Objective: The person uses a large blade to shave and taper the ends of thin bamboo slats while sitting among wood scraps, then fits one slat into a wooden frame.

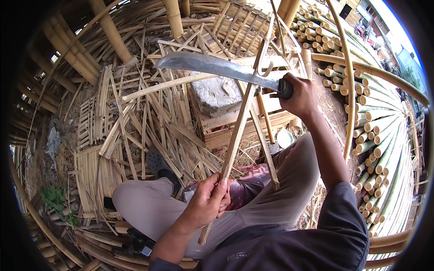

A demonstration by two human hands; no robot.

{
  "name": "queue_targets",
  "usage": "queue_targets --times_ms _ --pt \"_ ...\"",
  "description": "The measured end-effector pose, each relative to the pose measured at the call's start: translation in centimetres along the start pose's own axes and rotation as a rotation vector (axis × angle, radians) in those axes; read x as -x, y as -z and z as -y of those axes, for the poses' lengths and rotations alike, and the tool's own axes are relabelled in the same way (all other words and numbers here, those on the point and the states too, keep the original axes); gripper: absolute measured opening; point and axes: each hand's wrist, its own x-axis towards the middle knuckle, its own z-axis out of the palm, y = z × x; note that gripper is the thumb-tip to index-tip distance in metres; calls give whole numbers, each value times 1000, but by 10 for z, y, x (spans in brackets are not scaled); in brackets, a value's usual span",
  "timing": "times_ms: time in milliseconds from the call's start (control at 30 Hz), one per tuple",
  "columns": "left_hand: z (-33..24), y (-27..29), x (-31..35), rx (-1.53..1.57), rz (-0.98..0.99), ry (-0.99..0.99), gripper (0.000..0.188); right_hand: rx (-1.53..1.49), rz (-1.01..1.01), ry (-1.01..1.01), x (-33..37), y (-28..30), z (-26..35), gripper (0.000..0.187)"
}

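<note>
My right hand point(299, 95) is wrapped round the dark handle of a machete point(205, 66). Its long, broad blade reaches left, its edge against or just over the upper part of a bamboo strip point(238, 131); contact cannot be made out. Fingers closed, my left hand point(205, 201) grips that strip near its lower end, above my lap. The strip slants up and away from me. A pale curled shaving point(267, 68) shows beside the blade. Another split bamboo piece point(264, 144) slants down toward my thigh, behind the held strip.
A pale stone block point(219, 97) rests on a wooden crate point(226, 134) ahead. Split bamboo strips point(167, 117) litter the ground at left. Stacked bamboo poles point(379, 135) fill the right side. A curved bamboo pole point(350, 90) rises near my right arm. A light bowl point(285, 138) sits by my knee.
</note>
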Motion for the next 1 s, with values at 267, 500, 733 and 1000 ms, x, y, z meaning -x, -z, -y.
queue_targets --times_ms 267,500,733,1000 --pt "12 -8 0 -52 43 30 23 170 83 -311 -20 -4 -32 31" --pt "8 0 -5 -14 27 -3 25 61 -89 -119 -2 -1 -20 33" --pt "15 3 -4 -38 53 -77 21 189 -104 -260 -34 -1 -60 18" --pt "34 7 -11 -431 -135 -301 21 164 -168 -420 -59 33 -111 29"
